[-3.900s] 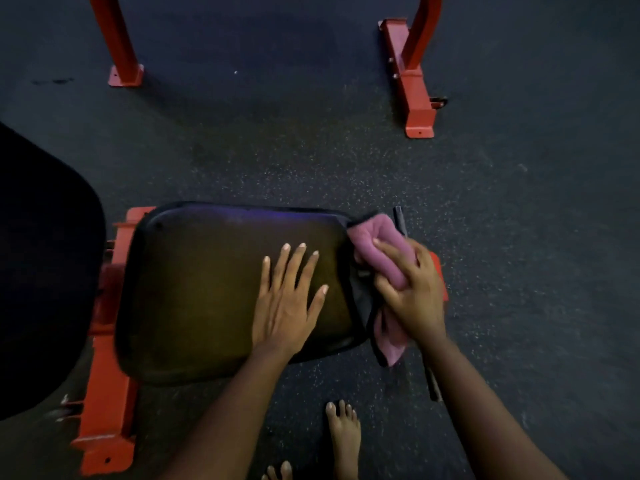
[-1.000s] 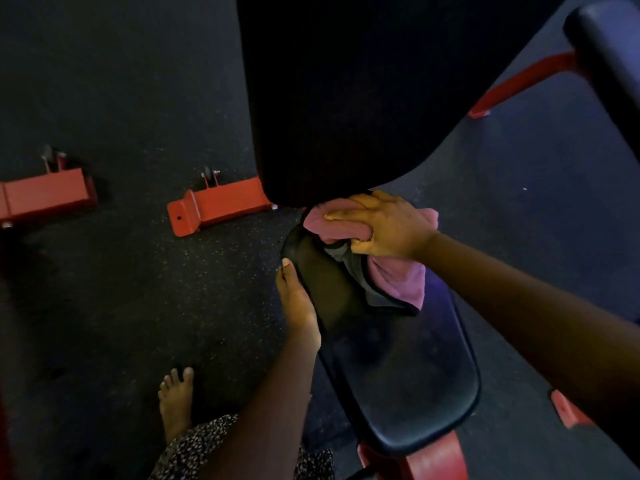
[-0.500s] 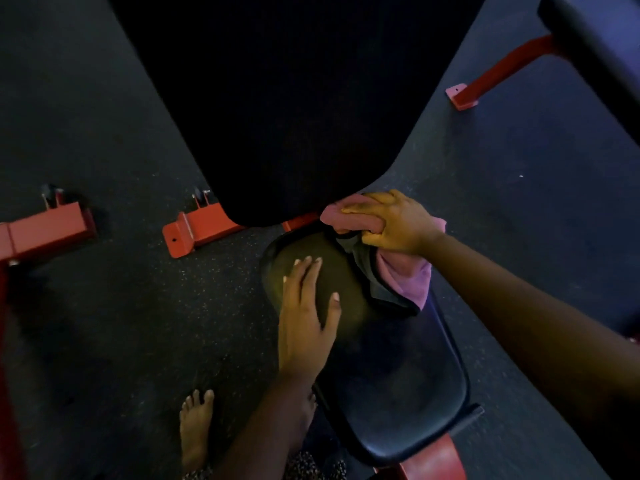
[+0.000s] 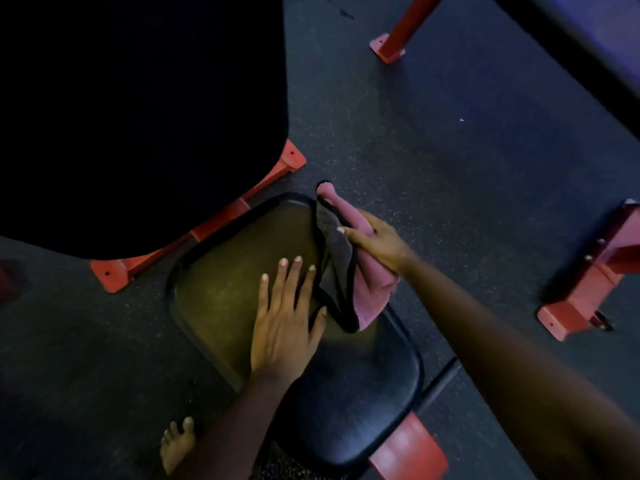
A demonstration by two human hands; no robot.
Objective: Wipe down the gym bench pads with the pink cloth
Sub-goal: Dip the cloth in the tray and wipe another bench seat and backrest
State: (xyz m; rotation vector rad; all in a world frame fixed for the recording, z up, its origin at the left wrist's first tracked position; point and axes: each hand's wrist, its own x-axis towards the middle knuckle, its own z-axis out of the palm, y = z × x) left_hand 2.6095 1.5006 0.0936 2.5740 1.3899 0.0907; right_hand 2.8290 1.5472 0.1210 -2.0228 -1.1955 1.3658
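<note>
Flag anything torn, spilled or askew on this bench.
Nothing stands out. The seat pad looks whole, the left hand lies flat on it, and the right hand holds the pink cloth bunched at its edge. Dim light could hide flaws.

Pink cloth (image 4: 374,296), left hand (image 4: 282,327) on pad (image 4: 221,278)

Left hand (image 4: 284,327) and right hand (image 4: 377,240): bare, as are both forearms. One bare foot (image 4: 176,445) on record. Dark garment with pale speckled print (image 4: 294,468) at lower frame edge.
</note>
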